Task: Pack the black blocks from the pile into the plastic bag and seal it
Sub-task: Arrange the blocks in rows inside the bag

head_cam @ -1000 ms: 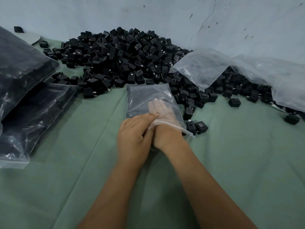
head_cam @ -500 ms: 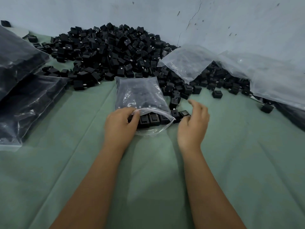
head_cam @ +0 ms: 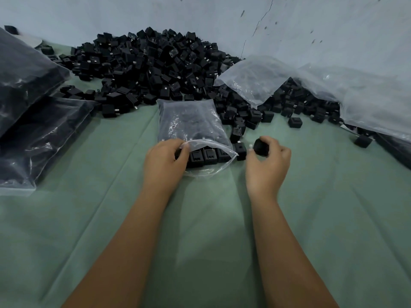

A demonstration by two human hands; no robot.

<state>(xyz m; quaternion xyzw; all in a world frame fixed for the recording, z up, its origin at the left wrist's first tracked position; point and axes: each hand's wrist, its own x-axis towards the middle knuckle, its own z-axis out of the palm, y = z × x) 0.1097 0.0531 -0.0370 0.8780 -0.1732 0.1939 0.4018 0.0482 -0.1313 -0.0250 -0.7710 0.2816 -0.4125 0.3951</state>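
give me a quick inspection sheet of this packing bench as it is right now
surface: green cloth, creased, covers the bench
job's things: plastic bag lies part filled, mouth open toward the person, blocks showing inside; pile of black blocks behind it
clutter: filled dark bags stacked at left; empty clear bags draped over blocks at right
grippers: left hand pinches the bag's mouth edge; right hand holds one black block
cables: nothing seen
surroundings: pale wall, cracked and marked

Glossy plastic bag [head_cam: 191,123]; prob. matt cloth [head_cam: 111,218].
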